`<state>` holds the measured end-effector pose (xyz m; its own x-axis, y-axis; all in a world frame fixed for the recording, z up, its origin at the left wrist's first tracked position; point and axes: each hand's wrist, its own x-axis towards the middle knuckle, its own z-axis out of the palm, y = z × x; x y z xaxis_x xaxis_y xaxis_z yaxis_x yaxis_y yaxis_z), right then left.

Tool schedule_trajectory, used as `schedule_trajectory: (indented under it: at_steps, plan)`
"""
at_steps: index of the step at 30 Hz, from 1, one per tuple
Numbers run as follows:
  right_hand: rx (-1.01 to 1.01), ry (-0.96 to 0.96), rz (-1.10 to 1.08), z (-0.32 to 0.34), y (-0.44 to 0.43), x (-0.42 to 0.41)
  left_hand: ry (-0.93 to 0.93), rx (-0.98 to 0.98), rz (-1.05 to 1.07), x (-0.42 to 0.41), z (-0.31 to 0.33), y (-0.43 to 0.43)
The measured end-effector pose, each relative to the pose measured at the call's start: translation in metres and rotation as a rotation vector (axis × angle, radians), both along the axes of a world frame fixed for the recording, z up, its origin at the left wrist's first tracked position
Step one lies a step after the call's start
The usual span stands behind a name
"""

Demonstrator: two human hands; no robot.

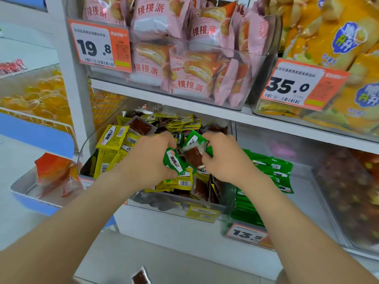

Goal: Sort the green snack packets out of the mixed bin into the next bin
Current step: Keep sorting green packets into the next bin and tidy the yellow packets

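Observation:
A clear mixed bin on the lower shelf holds several yellow packets and green snack packets mixed together. My left hand grips a green packet over the middle of this bin. My right hand grips other green packets, one of them turned to show its brown clear side. Both hands are close together above the pile. The bin to the right holds several green packets.
A shelf above carries a clear bin of pink packets and one of yellow bags, with price tags 19.8 and 35.0. A blue tray sits at left. One brown packet lies on the floor.

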<state>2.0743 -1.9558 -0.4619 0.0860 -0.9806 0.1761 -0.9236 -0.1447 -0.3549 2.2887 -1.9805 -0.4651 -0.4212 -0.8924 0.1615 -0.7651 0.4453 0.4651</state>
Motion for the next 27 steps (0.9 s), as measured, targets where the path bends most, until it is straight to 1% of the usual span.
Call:
schedule_trajectory:
  at_steps: [5,8,11,14,17,19,22,24,26,27]
  plan:
    - [-0.033,-0.105,-0.053,-0.001,0.000,-0.004,0.090,-0.110,0.121,0.005,-0.005,-0.005]
    - [-0.072,-0.139,-0.041,-0.002,0.001,-0.003,0.152,-0.113,0.149,0.005,0.000,-0.004]
    - [-0.117,-0.217,-0.094,-0.001,0.001,-0.004,0.216,-0.101,0.156,0.005,0.005,-0.002]
    - [-0.162,-0.295,-0.104,0.003,0.008,-0.003,0.216,-0.081,0.129,0.004,0.008,-0.001]
    - [-0.134,-0.366,-0.048,0.006,0.017,-0.001,0.201,-0.079,0.049,0.002,0.011,0.000]
    - [-0.094,-0.331,-0.001,0.004,0.020,0.002,0.241,-0.055,-0.046,-0.001,0.014,0.003]
    - [-0.092,-0.231,0.007,0.001,0.019,0.010,0.339,0.005,-0.183,-0.007,0.016,0.006]
    - [-0.089,-0.268,-0.021,0.002,0.018,0.012,0.319,-0.062,-0.165,-0.010,0.014,0.006]
    - [-0.064,-0.369,-0.084,0.005,0.018,0.010,0.314,-0.146,-0.077,-0.011,0.011,0.005]
    - [-0.076,-0.408,-0.111,0.006,0.019,0.007,0.324,-0.156,-0.029,-0.011,0.010,0.005]
